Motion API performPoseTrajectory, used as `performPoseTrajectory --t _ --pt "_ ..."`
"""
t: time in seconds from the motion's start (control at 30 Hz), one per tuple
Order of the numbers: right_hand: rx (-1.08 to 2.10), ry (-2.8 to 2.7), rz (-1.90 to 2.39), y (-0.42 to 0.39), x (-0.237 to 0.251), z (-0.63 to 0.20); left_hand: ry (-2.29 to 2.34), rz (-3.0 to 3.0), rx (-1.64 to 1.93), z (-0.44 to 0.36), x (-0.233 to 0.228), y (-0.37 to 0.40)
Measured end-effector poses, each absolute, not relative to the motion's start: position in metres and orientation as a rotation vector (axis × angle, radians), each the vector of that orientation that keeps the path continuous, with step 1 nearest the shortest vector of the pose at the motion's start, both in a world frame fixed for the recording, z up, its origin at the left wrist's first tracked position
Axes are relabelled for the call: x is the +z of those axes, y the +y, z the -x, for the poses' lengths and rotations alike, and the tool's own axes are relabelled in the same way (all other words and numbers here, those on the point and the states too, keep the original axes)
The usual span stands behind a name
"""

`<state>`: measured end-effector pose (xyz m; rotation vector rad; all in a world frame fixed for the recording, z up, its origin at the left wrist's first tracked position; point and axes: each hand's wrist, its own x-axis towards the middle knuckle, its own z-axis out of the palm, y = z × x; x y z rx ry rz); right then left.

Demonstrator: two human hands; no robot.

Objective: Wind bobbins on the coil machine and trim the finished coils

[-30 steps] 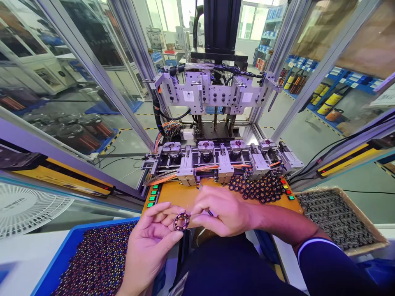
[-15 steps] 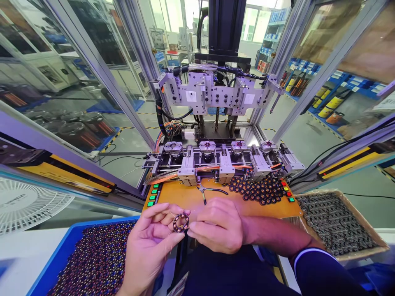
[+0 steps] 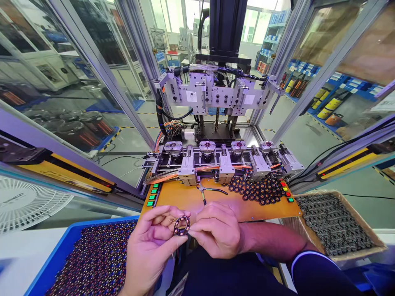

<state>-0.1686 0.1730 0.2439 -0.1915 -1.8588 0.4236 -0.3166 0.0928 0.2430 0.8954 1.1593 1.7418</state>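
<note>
My left hand (image 3: 154, 242) pinches a small wound stator ring (image 3: 182, 225) between thumb and fingers, its open face turned toward me. The ring is black with copper coils around its inside, and thin copper wire ends (image 3: 175, 251) hang below it. At the ring's right edge, my right hand (image 3: 217, 232) is closed with thumb and forefinger pressed together. What lies between those fingertips is too small to make out. Just beyond my hands, a pair of cutting pliers (image 3: 204, 190) lies on the orange worktop (image 3: 182, 193).
Behind the worktop stands a machine with a row of round fixtures (image 3: 207, 148). Several black rings (image 3: 257, 190) lie at right, beside push buttons (image 3: 286, 189). A blue bin (image 3: 72, 230) of wound rings is at left; a carton (image 3: 378, 242) of grey parts is at right.
The ring has tilted slightly and shifted a little right and down in my left hand. My right hand has dropped slightly, its fingertips still at the ring's edge.
</note>
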Motion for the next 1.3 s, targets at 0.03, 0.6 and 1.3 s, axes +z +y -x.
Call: performPoseTrajectory --t 0.03,0.6,1.3 --pt "0.463 -1.852 0.198 0.173 0.244 0.169 1.157 -0.897 1.741 0.317 0.243 0.093" --pt "0.613 -1.893 0.106 0.177 0.245 0.164 1.153 -0.928 1.73 0.317 0.242 0.092" --pt "0.536 -1.893 0.087 0.185 0.248 0.163 1.084 -0.933 1.699 0.316 0.241 0.1"
